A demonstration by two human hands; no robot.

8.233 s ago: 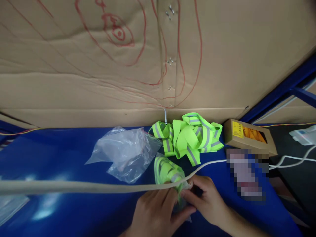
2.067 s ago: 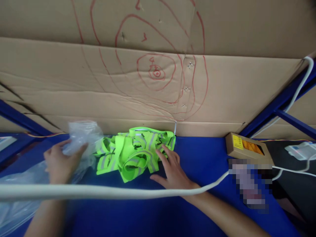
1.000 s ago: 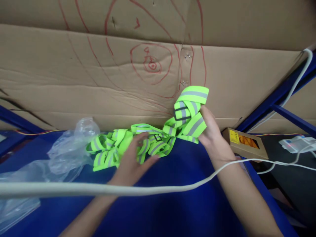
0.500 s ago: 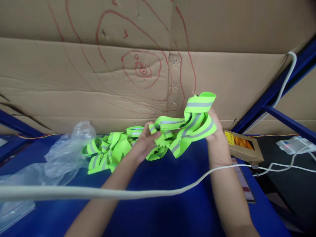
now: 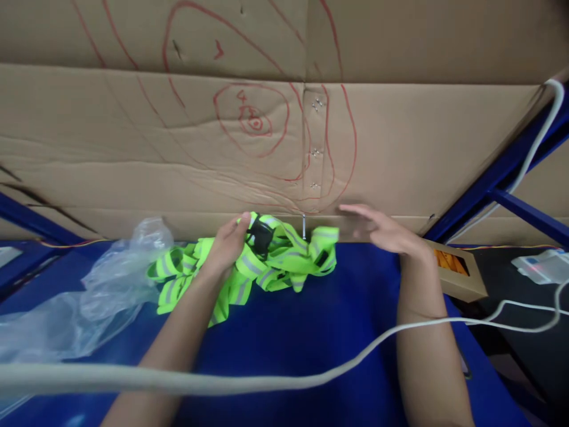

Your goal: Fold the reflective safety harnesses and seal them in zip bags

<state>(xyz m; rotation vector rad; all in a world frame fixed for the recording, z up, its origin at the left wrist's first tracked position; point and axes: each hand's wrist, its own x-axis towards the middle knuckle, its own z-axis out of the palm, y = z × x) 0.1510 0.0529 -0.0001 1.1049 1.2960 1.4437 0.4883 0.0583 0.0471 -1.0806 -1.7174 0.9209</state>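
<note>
A tangle of neon-green reflective straps point(image 5: 284, 261) with silver stripes lies on the blue table at the foot of the cardboard wall. My left hand point(image 5: 229, 240) is closed on a part of them, thumb on top, beside a black buckle point(image 5: 261, 236). More of the same straps spread out to the left, partly behind my left forearm. To the right, my right hand point(image 5: 377, 228) is apart from the straps, fingers stretched toward them and holding nothing.
Crumpled clear plastic point(image 5: 120, 284) lies at left. A white cable point(image 5: 311, 379) crosses in front of my forearms. At right stand a cardboard box with a window point(image 5: 464, 273) and a clear plastic case point(image 5: 540, 267). Blue frame bars point(image 5: 528, 219) slant at both sides.
My right hand has let go of the straps and moved right, its fingers opening. The straps it held up have dropped. My left hand has shifted left, and a black buckle now shows.
</note>
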